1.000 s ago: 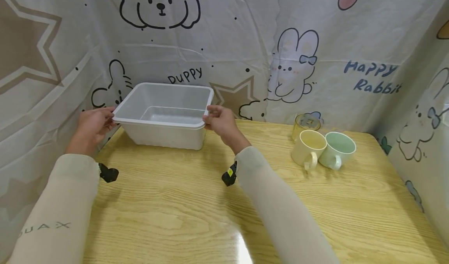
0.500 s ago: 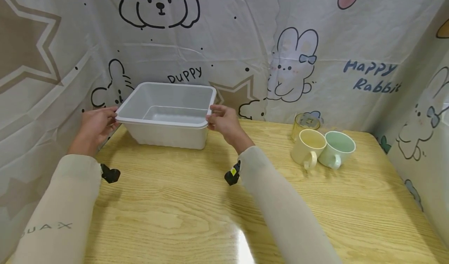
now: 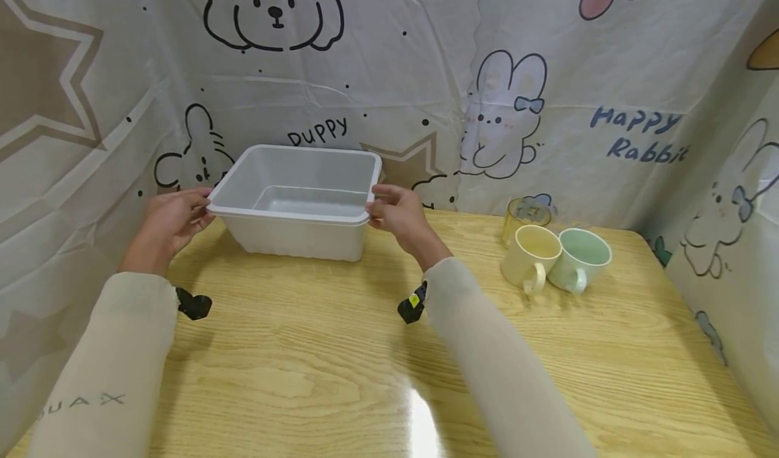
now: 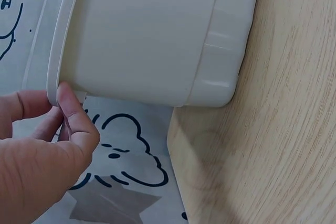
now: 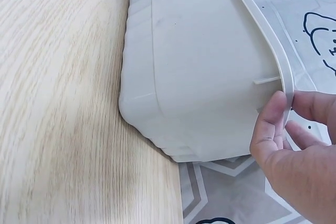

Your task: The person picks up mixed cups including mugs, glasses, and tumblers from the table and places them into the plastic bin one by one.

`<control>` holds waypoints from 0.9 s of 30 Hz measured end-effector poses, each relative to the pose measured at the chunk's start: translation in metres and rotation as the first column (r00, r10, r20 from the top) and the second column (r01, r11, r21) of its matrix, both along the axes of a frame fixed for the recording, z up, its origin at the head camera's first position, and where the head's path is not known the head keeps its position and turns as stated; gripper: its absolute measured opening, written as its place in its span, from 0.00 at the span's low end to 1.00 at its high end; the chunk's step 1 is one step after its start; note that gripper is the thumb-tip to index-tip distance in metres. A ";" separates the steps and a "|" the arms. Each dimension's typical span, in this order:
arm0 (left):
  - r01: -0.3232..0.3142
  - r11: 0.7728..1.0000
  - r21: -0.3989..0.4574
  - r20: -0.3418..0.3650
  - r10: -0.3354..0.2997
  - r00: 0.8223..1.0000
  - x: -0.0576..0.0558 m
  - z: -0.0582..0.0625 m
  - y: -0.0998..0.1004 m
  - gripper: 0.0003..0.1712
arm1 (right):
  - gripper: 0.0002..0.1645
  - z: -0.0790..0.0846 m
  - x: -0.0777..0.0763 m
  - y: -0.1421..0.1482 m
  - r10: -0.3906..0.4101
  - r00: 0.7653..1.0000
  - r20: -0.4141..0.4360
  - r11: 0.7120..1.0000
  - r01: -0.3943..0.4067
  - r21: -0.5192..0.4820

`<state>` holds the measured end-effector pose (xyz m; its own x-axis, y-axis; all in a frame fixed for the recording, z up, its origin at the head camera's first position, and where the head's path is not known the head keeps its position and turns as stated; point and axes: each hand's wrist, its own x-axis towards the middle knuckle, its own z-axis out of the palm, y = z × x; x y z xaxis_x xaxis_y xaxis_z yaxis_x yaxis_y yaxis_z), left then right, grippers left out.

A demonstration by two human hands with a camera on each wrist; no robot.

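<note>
A white rectangular plastic tub [image 3: 298,238] stands at the back left of the wooden table, its inside bare. My left hand [image 3: 173,224] pinches the rim at its left corner; in the left wrist view the thumb [image 4: 73,114] lies under the rim and the index finger over it. On the opposite side my right hand [image 3: 404,221] pinches the right rim between thumb and fingers, as the right wrist view shows with the thumb [image 5: 270,119] below the lip. The tub's underside is hidden.
To the right stand a yellow mug [image 3: 531,258] and a green mug [image 3: 580,260], handles toward me. Behind them is a yellowish clear glass [image 3: 517,216]. A printed cloth [image 3: 389,59] hangs behind and beside the wooden table [image 3: 304,377].
The tub has shifted slightly to the right, both hands moving along with it and keeping their hold on the rim. The mugs and glass stay in place.
</note>
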<state>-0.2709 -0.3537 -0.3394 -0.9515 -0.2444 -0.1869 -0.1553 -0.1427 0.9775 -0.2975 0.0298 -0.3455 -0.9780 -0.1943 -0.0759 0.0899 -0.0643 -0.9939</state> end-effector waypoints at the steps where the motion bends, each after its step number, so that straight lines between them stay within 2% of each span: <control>1: 0.012 1.000 -0.007 0.000 -0.012 1.000 0.000 0.000 0.001 0.12 | 0.26 0.000 0.000 0.002 0.002 1.000 -0.002 1.000 -0.002 0.002; 7: 0.068 0.997 -0.026 -0.001 -0.068 0.998 0.002 0.001 0.006 0.11 | 0.26 -0.001 0.002 0.013 0.004 1.000 -0.010 1.000 -0.004 0.018; 23: 0.196 0.979 0.053 -0.026 -0.195 0.980 0.006 0.002 0.020 0.11 | 0.28 -0.002 0.007 0.041 -0.003 0.999 -0.032 0.998 0.005 0.069; 27: 0.223 0.974 0.026 -0.018 -0.223 0.975 0.004 0.003 0.025 0.11 | 0.28 -0.002 0.008 0.048 -0.018 1.000 -0.017 0.998 0.019 0.066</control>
